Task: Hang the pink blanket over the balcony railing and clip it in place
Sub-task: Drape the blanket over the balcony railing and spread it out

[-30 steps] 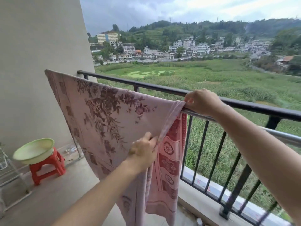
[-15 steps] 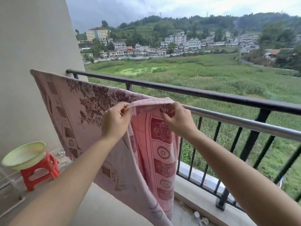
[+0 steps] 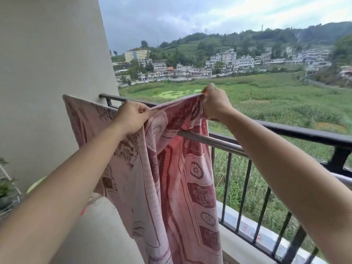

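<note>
- Head view: one blanket point(image 3: 171, 187) draped over the railing point(image 3: 285, 130).
- Two hands: left hand point(image 3: 131, 117) and right hand point(image 3: 214, 103), each grip pinching its top edge.

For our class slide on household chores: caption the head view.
Both hands, left and right, lift the pink blanket's top edge above the balcony railing.

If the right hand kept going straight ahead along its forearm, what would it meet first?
Probably nothing solid. The right hand, gripping the pink blanket edge, is already raised above the black top rail; beyond appears only open air over the field, though depth is hard to judge.
</note>
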